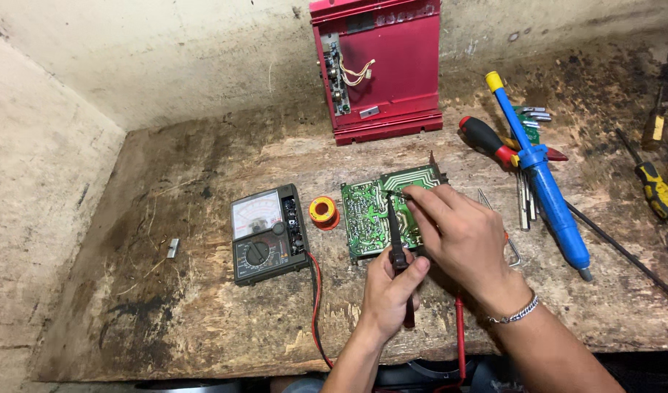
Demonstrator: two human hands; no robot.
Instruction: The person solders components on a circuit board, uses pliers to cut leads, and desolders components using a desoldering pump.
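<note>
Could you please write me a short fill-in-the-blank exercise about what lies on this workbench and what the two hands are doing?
1. The left hand holds a ____ test probe over the green circuit board.
2. The analog multimeter lies to the ____ of the board.
3. The small solder spool between meter and board is ____.
4. The right hand wears a ____ on its wrist.

Missing words: black; left; orange; bracelet

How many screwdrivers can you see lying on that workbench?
2: a red-and-black screwdriver beside the blue desoldering pump, and a yellow-and-black screwdriver near the right edge. Others may hide in the clutter there.
</note>
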